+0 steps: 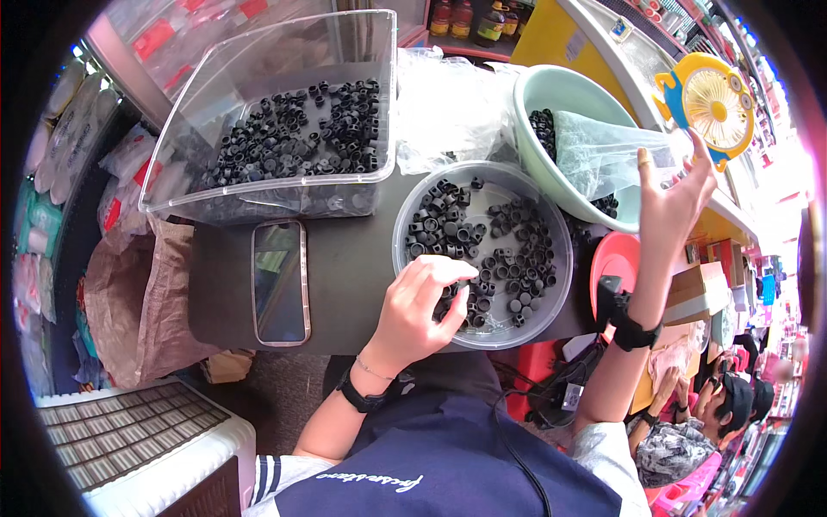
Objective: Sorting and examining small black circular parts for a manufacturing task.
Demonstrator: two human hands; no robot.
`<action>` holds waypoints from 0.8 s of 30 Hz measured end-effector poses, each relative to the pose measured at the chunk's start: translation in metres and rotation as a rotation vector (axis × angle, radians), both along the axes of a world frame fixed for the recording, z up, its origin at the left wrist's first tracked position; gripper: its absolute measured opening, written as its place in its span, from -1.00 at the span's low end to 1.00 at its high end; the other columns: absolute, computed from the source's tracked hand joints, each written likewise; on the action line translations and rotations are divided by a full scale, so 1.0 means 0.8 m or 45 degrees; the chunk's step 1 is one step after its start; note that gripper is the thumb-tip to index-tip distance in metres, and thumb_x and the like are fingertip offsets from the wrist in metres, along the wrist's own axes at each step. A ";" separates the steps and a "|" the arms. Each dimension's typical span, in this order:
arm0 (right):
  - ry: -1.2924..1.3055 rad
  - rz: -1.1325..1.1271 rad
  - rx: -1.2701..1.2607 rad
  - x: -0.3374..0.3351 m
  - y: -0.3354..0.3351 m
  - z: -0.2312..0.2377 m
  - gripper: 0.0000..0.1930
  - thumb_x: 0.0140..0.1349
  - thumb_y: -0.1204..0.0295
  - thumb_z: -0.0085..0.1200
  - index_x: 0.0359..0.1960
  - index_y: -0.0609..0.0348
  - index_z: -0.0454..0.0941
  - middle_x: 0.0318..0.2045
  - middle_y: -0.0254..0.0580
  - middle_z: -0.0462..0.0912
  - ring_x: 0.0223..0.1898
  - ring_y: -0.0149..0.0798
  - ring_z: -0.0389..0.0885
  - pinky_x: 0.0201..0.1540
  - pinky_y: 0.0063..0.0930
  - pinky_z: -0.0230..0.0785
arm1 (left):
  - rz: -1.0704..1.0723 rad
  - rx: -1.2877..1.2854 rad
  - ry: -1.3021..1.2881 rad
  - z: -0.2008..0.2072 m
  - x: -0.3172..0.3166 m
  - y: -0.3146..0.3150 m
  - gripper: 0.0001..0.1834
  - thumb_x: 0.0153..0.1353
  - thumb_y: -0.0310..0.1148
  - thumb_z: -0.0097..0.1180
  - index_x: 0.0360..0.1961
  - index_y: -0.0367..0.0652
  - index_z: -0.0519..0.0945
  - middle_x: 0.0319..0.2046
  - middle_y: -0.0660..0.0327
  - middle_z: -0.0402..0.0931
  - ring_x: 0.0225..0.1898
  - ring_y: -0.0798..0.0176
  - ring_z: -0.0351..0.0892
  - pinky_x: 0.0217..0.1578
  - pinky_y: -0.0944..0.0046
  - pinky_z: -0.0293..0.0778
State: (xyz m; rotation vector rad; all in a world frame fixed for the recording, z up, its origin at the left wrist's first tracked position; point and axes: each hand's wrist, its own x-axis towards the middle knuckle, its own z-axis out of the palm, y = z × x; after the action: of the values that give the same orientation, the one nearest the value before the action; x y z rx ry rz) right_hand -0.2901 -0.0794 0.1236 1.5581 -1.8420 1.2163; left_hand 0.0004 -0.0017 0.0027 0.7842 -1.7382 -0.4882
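Over the near left part of a round clear tub [562, 297] hangs my left hand [418, 302], its fingers curled and thumb near the index finger. Whatever is in that pinch cannot be made out against the small black plastic caps [521, 250] below. My right hand [672, 194] is raised above the right rim of a mint-green basin [538, 86]. Its fingers are closed around the narrow end of a clear plastic bag [599, 151], which stretches out of the basin. More black parts lie in the basin, partly under the bag.
A large clear bin [379, 172] of black parts stands at the back left. A phone [281, 284] lies on the dark table [340, 258]. Nearby are white plastic bags [448, 108], a yellow-blue fan [715, 108] and a red bowl [612, 258]. Another person [680, 439] sits at the right.
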 end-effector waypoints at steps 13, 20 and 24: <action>-0.814 0.322 0.781 -0.125 -0.063 -0.001 -0.66 0.44 0.27 0.08 0.01 0.34 0.58 -0.09 -0.16 0.67 -0.28 -0.33 0.74 -0.18 -0.55 0.59 | 0.001 -0.007 -0.018 0.001 -0.001 0.000 -0.74 0.06 -0.67 0.23 -0.20 -0.21 0.60 -0.24 0.15 0.66 -0.20 0.07 0.65 -0.11 0.15 0.58; -0.519 0.428 0.541 -0.137 -0.101 0.054 -0.71 0.44 0.28 0.08 -0.20 0.30 0.69 -0.34 -0.25 0.70 -0.35 -0.46 0.65 -0.25 -0.54 0.53 | -0.014 -0.013 0.011 0.000 -0.002 0.001 -0.76 0.09 -0.67 0.20 -0.21 -0.21 0.60 -0.26 0.15 0.65 -0.22 0.08 0.64 -0.15 0.16 0.57; -0.343 0.415 0.422 -0.126 -0.103 0.104 -0.70 0.41 0.26 0.12 -0.24 0.27 0.73 -0.40 -0.28 0.72 -0.39 -0.49 0.64 -0.26 -0.59 0.48 | -0.019 -0.014 0.022 0.001 -0.004 0.000 -0.77 0.09 -0.68 0.19 -0.21 -0.22 0.59 -0.26 0.15 0.65 -0.23 0.08 0.64 -0.16 0.17 0.57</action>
State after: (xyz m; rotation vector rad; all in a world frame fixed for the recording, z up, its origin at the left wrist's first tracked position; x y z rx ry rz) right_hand -0.3911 -0.1620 0.2067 2.0235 -2.1030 1.3706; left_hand -0.0027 -0.0017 0.0035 0.7576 -1.7303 -0.4937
